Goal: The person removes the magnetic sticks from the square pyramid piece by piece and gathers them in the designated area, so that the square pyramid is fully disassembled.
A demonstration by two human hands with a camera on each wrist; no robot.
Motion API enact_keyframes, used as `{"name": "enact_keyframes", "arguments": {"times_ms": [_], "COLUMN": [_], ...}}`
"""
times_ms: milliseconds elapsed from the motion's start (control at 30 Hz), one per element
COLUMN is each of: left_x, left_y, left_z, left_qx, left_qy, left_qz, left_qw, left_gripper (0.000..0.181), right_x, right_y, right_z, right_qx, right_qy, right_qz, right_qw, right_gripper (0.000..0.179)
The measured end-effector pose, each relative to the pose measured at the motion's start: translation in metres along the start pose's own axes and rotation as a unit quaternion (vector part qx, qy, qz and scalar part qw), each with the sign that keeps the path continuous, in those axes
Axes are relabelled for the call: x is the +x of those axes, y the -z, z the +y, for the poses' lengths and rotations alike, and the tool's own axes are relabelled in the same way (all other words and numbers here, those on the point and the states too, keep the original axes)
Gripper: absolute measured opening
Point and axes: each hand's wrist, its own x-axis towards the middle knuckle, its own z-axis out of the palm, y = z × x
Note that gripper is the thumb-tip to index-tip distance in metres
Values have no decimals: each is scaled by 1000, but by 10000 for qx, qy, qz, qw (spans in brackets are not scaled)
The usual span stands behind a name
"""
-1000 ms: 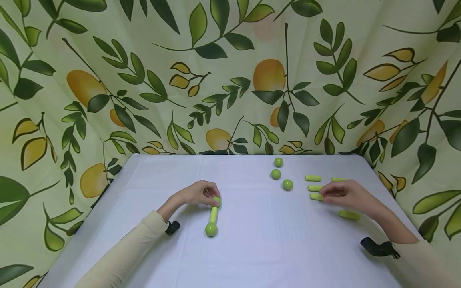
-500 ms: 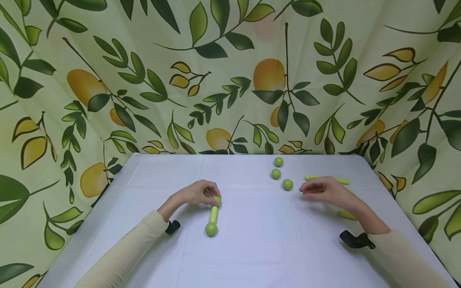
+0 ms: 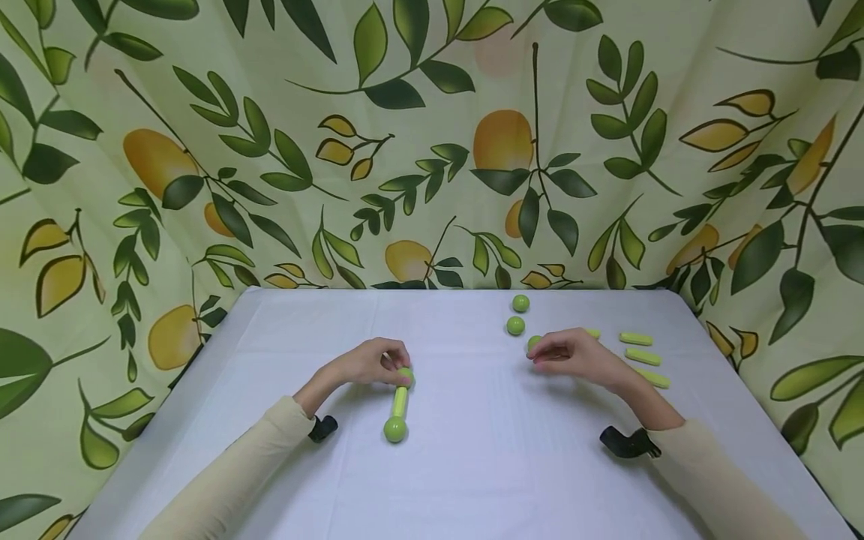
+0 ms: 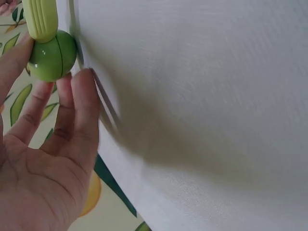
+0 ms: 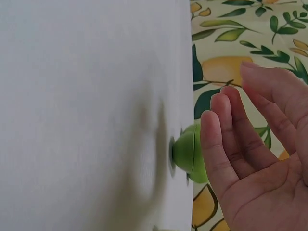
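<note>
My left hand (image 3: 376,363) pinches a glossy green ball (image 4: 52,57) between thumb and fingers. A ribbed light-green stick (image 3: 400,403) joins that ball, and a second green ball (image 3: 394,429) sits at the stick's near end. My right hand (image 3: 574,352) hovers above the table with fingers slightly bent and nothing between them. Just beyond its fingertips in the head view is a green ball (image 3: 533,343), partly covered by the hand. The right wrist view shows a green ball (image 5: 185,150) behind the fingers, apart from them.
Two further green balls, a far ball (image 3: 520,303) and a nearer ball (image 3: 516,325), lie toward the back edge. Light-green sticks (image 3: 643,356) lie right of my right hand, some hidden by hand and arm. A white cloth (image 3: 472,450) covers the table; a leaf-patterned curtain (image 3: 432,187) hangs behind.
My right hand has moved left from the sticks toward the nearest loose ball, uncovering some right-hand sticks and covering others. My left hand stays on its ball.
</note>
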Motion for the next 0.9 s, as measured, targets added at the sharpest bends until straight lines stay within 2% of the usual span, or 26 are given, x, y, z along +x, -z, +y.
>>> {"name": "enact_keyframes", "arguments": {"times_ms": [300, 567, 800, 900], "left_x": [0, 1, -1, -1], "left_y": [-2, -5, -4, -4], "left_z": [4, 4, 5, 5], "left_qx": [143, -50, 42, -35], "left_qy": [-144, -191, -380, -333], "left_qz": [27, 9, -92, -138], "left_qw": [9998, 9998, 9992, 9993], "left_gripper": [17, 20, 19, 20], "right_x": [14, 23, 38, 48], "right_y": [-15, -26, -40, -49], "right_z": [-4, -3, -2, -2], "right_qx": [104, 550, 595, 662], "right_qy": [-110, 36, 87, 150], "right_qz": [-112, -247, -334, -402], "right_qw": [9998, 9982, 9976, 9969], "right_gripper": [23, 24, 23, 23]}}
